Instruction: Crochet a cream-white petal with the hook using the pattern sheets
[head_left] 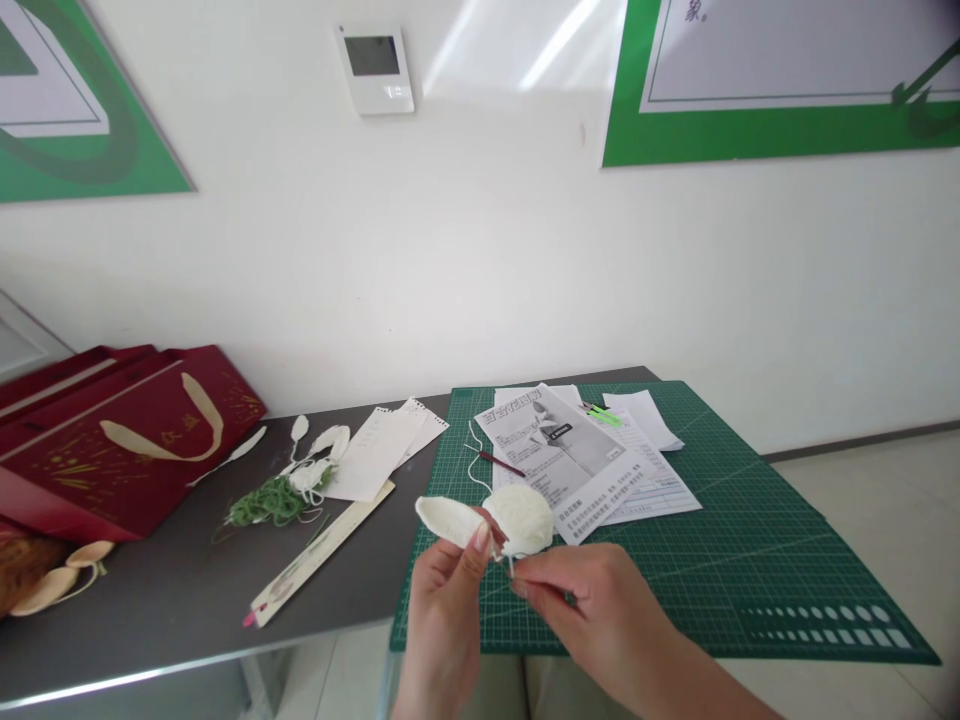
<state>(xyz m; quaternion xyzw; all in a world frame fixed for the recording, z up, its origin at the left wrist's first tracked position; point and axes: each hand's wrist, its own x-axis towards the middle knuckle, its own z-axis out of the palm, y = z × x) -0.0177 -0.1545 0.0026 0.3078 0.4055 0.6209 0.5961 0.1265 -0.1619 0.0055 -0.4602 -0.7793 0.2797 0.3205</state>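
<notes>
My left hand [455, 590] is closed on a white crocheted piece [450, 518], long and petal-shaped, pinched between thumb and fingers above the mat's front edge. Joined to it or touching it is a rounder white crocheted piece [523, 516]; I cannot tell which. Just below that, the fingertips of my right hand [600, 590] pinch a short white strand [511, 566], probably yarn. Another white yarn strand [475, 468] curls up behind the pieces. Beyond my hands, a thin dark red stick [501, 462] lies across the papers' left edge.
Printed sheets [592, 470] and green-handled tools [604, 414] lie on the green cutting mat [750, 560]. To the left are a ruler-like strip [322, 555], blank paper [379, 450], green yarn [274, 500], and red gift bags [142, 440] against the wall.
</notes>
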